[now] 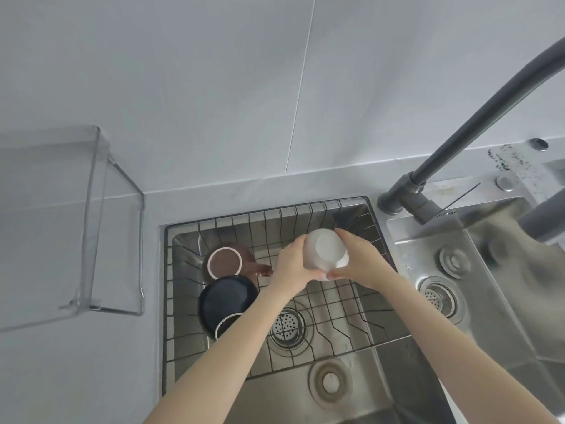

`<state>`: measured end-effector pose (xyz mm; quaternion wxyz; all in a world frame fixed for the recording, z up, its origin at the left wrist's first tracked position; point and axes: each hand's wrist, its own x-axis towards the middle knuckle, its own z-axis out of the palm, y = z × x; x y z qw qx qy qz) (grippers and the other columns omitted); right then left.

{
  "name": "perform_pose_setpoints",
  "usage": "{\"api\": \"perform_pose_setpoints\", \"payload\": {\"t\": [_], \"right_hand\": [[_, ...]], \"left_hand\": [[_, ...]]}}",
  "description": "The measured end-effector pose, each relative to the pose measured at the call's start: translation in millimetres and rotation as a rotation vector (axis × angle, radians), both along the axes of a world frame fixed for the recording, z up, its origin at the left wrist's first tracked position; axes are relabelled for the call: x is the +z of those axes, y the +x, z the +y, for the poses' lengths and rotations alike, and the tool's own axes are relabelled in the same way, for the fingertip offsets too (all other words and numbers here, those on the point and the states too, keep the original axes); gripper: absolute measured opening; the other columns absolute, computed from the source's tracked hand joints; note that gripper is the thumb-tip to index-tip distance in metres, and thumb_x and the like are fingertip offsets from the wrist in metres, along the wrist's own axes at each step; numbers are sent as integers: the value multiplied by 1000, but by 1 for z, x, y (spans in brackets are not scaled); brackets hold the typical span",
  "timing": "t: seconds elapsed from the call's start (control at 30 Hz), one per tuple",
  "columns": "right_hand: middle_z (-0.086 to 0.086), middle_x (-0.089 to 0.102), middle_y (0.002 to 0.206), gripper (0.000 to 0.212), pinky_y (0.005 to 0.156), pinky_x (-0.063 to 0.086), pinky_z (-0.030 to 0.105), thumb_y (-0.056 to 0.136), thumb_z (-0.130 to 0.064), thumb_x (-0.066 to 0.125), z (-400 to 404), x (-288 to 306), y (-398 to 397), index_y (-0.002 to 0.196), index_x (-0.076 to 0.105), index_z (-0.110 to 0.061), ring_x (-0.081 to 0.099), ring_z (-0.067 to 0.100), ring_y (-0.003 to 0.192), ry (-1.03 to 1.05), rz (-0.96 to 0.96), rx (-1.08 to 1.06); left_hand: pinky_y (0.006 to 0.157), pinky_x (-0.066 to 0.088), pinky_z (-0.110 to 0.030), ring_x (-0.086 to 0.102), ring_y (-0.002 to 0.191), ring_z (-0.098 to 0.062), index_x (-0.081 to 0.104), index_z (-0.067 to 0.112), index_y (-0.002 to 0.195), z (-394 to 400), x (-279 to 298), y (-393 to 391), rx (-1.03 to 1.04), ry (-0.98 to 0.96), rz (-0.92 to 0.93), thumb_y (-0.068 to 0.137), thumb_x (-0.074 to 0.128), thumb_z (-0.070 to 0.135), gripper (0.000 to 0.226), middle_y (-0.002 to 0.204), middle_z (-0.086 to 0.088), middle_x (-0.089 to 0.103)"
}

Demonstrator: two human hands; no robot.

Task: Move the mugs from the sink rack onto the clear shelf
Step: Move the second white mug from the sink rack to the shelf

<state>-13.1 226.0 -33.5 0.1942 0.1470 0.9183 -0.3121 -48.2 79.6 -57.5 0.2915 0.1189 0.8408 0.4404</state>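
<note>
A white mug (325, 251) is upside down above the black wire sink rack (336, 304), its flat base facing me. My left hand (290, 266) cups its left side and my right hand (357, 261) cups its right side, with the fingertips meeting under it. A brown mug (226, 262) stands inverted at the rack's left, handle pointing right. In front of it lies a dark navy mug (227, 296), with a further dark rim (227, 324) partly hidden by my left forearm. The clear shelf (91, 209) stands on the counter at the left with nothing on it.
A dark grey faucet (477, 123) arches over from the right, with its base beside the rack's far right corner. A second steel basin (477, 270) with drains lies to the right. Grey wall tiles rise behind the counter (76, 362).
</note>
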Motion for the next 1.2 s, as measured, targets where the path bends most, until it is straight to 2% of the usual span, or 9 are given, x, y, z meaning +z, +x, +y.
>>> {"api": "perform_pose_setpoints", "payload": {"t": [0.2, 0.4, 0.47, 0.6, 0.73, 0.8, 0.93, 1.03, 1.2], "right_hand": [[0, 63, 99, 64, 80, 47, 36, 53, -23, 80, -9, 33, 2, 111, 53, -19, 56, 23, 92, -17, 60, -38], [-2, 62, 114, 91, 83, 38, 27, 49, -31, 85, -46, 104, -11, 130, 43, -24, 55, 21, 109, -21, 192, 10], [-1, 59, 120, 96, 86, 37, 27, 49, -32, 86, -70, 133, -17, 132, 39, -22, 52, 21, 113, -34, 254, 73], [-8, 58, 111, 88, 86, 40, 25, 47, -31, 88, -133, 191, -27, 124, 47, -24, 53, 14, 107, -106, 377, 177], [-5, 64, 114, 83, 94, 45, 28, 44, -30, 89, -212, 227, -44, 119, 53, -23, 57, 11, 107, -207, 456, 317], [-6, 64, 114, 82, 93, 45, 26, 44, -32, 89, -255, 234, -53, 117, 54, -23, 57, 11, 106, -226, 473, 396], [-7, 62, 116, 83, 94, 45, 26, 45, -36, 88, -339, 229, -69, 119, 52, -23, 54, 10, 109, -289, 458, 481], [-7, 62, 114, 82, 98, 45, 32, 46, -35, 88, -384, 217, -79, 119, 53, -22, 53, 11, 111, -323, 437, 506], [-3, 62, 115, 81, 100, 45, 37, 47, -32, 88, -441, 194, -95, 119, 53, -21, 54, 13, 111, -333, 374, 561]], "left_hand": [[91, 42, -31, 52, 113, -26, 38, 15, 134, -12, 23, -4, -16, 34, 62, 62, 78, 21, 82, 123, -11, 59], [94, 48, -41, 59, 108, -27, 44, 12, 129, -66, 99, -12, 12, 65, 218, 61, 79, 26, 77, 119, -12, 63], [93, 49, -36, 60, 106, -23, 46, 11, 128, -97, 130, -11, 65, 75, 281, 60, 81, 27, 78, 119, -10, 63], [89, 52, -33, 64, 97, -16, 56, 19, 118, -171, 190, -3, 219, 96, 403, 54, 83, 28, 70, 106, -1, 69], [80, 48, -14, 63, 89, -13, 61, 20, 112, -252, 230, 8, 400, 87, 467, 53, 85, 25, 64, 82, 17, 61], [77, 47, -9, 66, 90, -15, 63, 21, 107, -294, 240, 13, 465, 83, 470, 53, 85, 22, 59, 79, 19, 62], [87, 53, -34, 67, 93, -18, 64, 31, 93, -373, 244, 16, 544, 43, 449, 47, 86, 31, 51, 91, 2, 73], [86, 52, -28, 67, 93, -10, 59, 44, 82, -415, 240, 14, 574, 21, 420, 46, 84, 33, 46, 93, 9, 72], [82, 48, -18, 63, 97, -10, 64, 21, 103, -466, 214, 5, 635, 15, 370, 56, 84, 19, 51, 102, 2, 69]]}}
